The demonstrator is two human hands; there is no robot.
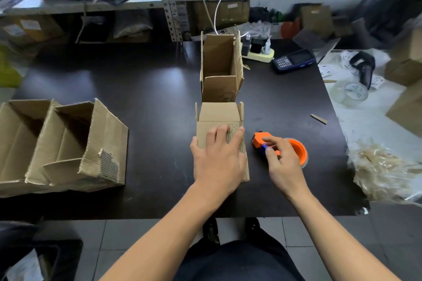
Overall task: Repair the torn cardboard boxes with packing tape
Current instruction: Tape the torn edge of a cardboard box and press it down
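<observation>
Cardboard box (219, 118) partly under left hand (219, 159)

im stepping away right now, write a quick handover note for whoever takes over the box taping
Left hand: flat, fingers straight, pressing the small box at table centre, on its torn patch of exposed corrugation.
Right hand: fingers curled on the orange tape dispenser, which sits on the table right of that box.
Second small box stands open just behind the first. Two larger torn boxes lie at the left edge.
Done: no fresh tape visible on any box.
Left: tape the tear under the left hand, then the other boxes.
</observation>
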